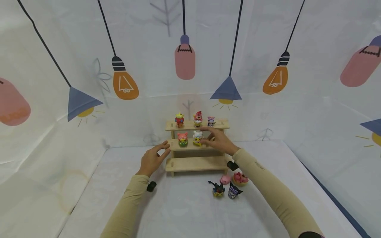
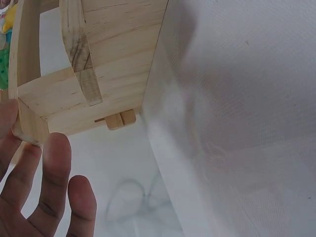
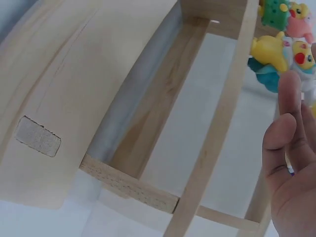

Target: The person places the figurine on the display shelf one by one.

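Note:
A three-tier wooden display stand (image 1: 196, 164) faces me. My right hand (image 1: 218, 140) is at the middle tier, thumb and fingertips at the right side of a white-hooded figurine with yellow (image 1: 197, 138); the right wrist view cannot show firm contact. Its fingers look fairly straight, spread beside the figurine (image 3: 302, 57). Left of that figurine stands a pink and green one (image 1: 183, 139). My left hand (image 1: 152, 160) is at the left end of the middle tier, its fingertips by the board's end (image 2: 30, 123), fingers loosely extended.
On the top tier stand a red-and-green figurine (image 1: 179, 120), a red-hatted one (image 1: 198, 119) and a small purple one (image 1: 210, 121). Before the stand's right end lie a pink figurine (image 1: 225, 179), a round pink one (image 1: 240, 178), a black one (image 1: 218, 189) and a purple-black one (image 1: 234, 190).

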`<state>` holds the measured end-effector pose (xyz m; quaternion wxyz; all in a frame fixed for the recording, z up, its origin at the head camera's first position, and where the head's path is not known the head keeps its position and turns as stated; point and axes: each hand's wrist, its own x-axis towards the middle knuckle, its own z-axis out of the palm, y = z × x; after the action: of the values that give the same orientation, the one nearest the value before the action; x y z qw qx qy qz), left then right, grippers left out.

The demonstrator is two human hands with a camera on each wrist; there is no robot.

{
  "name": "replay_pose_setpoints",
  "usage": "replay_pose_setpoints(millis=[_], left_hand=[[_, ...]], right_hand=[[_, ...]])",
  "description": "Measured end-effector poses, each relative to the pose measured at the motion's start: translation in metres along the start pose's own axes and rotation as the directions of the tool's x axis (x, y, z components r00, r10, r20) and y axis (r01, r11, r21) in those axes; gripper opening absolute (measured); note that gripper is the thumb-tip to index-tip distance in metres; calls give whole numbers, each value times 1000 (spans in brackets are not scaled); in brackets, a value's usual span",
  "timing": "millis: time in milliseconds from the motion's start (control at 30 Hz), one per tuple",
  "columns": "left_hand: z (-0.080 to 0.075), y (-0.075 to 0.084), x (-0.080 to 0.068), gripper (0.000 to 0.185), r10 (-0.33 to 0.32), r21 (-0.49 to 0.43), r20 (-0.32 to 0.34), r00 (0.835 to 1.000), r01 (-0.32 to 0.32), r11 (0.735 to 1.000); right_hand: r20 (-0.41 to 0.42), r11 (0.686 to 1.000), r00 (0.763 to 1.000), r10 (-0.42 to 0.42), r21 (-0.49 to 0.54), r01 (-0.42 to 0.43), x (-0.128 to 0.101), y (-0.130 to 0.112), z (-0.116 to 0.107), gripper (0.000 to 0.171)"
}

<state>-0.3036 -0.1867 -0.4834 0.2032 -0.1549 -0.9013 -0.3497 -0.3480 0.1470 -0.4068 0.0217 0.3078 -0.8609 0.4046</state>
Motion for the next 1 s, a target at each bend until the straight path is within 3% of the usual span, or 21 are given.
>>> replay_pose_setpoints(millis=[200,400,767,1000], left_hand=[[2,1,1,34,9,1,-1,1000,-9,1000],[3,3,0,34,9,-4,6,1000,-9,1000],[0,1,0,34,16,6,-13,1000,-16,1000],[-1,2,1,35,9,13,16,1000,-9,1000]], right_hand=[[-29,1000,1000,-8,9,9,-19,0,-5,58],[-37,999,999,-2,34,4,-56,-1,-8,53],[-45,997,996,-79,-14,79,-115,-1,-8,37],[-97,992,991,-94,-88,85,-143,-1,-25,36]])
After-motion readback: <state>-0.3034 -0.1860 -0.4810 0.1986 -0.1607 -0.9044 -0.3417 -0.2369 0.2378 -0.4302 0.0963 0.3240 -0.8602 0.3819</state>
